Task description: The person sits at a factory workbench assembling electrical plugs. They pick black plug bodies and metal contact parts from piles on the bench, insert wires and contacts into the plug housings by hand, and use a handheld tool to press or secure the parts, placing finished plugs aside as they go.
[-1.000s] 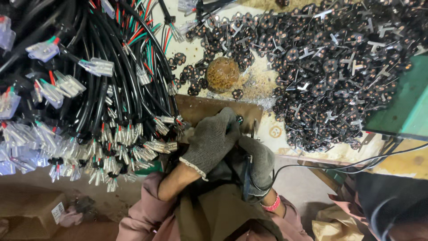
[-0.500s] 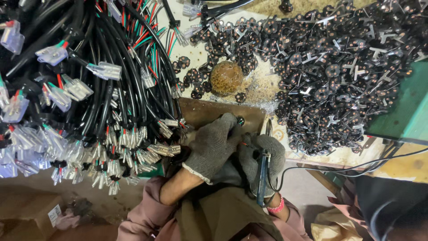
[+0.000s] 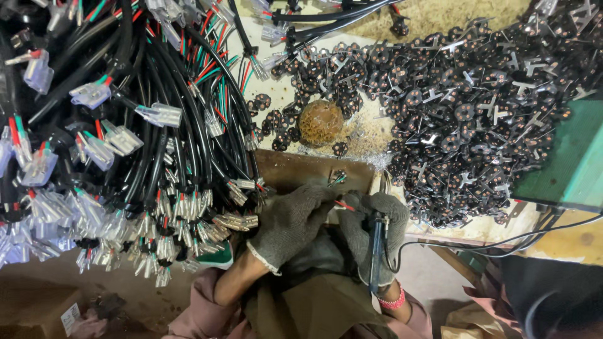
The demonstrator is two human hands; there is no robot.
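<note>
Cluttered desk: gloved left hand pinches red wire steady; right hand grips soldering iron, tip beside it, for joining.

Single view only, head cam, so no 2nd view to share overlap. Cam sits on your head, looks steeply down, near-vertical, over your lap and bench edge. Close range: your left hand and right hand sit low-centre, forearms run off bottom edge. Wire bundle fills left half, pile of small black parts upper right. Far side of bench at top of frame.
</note>
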